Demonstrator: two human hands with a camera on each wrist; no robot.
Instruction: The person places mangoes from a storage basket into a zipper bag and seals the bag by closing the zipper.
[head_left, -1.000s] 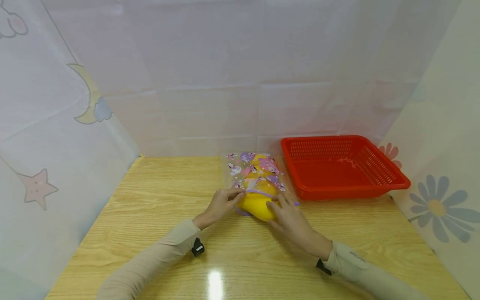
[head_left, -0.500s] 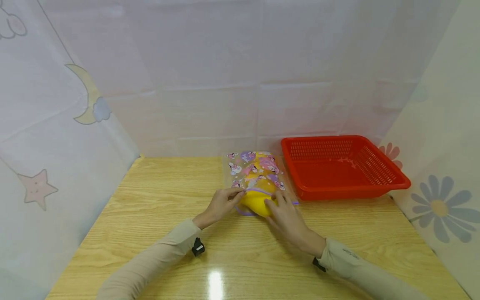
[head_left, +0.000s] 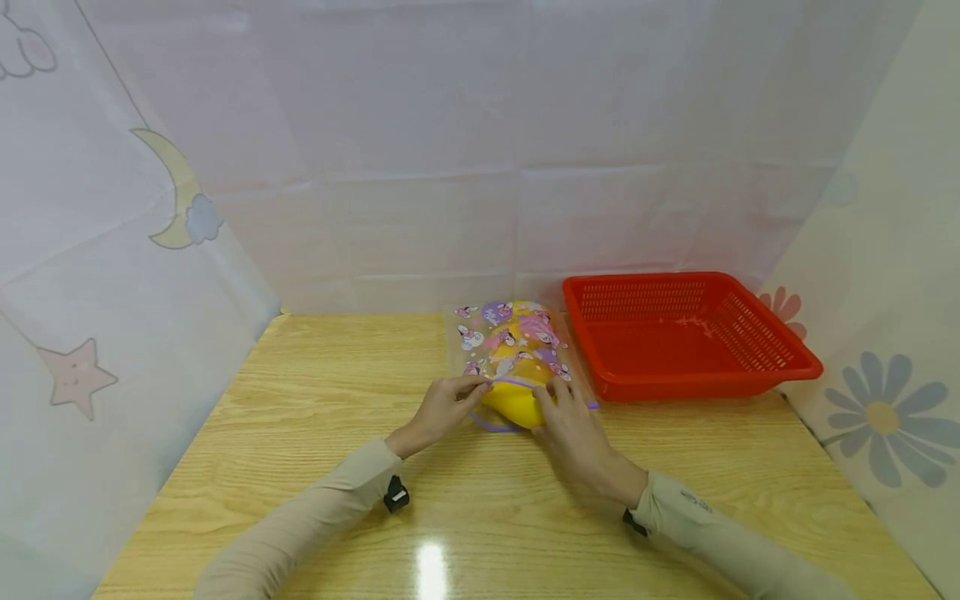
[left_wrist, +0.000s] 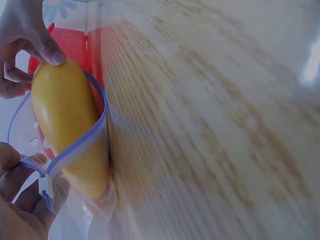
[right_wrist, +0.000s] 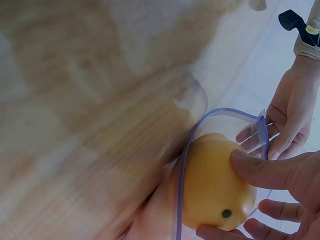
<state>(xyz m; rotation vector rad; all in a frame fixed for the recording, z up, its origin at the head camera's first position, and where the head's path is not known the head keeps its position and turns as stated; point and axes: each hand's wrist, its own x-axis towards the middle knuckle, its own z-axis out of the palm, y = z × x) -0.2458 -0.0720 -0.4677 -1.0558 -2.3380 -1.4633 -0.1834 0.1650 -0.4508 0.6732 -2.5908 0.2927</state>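
Note:
A clear zip bag (head_left: pixel 468 337) printed with pink and purple cartoon figures lies on the table, its purple-edged mouth facing me. More yellow shapes show through its film. My left hand (head_left: pixel 442 410) pinches the left corner of the mouth, beside the white slider (left_wrist: pixel 46 186). A smooth, long yellow fruit (left_wrist: pixel 65 107), mango-like, lies partly inside the open mouth. In the right wrist view its near end bears a small green spot (right_wrist: pixel 226 213). With thumb and fingers, my right hand (head_left: pixel 581 437) grips that near end.
Just right of the bag stands a red plastic basket (head_left: pixel 615 389) with slotted walls. The wooden table (head_left: pixel 337 358) meets a pale cloth backdrop (head_left: pixel 390 233) behind, and printed cloth hangs at both sides.
My right hand has moved slightly forward and left with the yellow fruit, which sits deeper in the bag's mouth. The left hand has stayed at the bag's corner.

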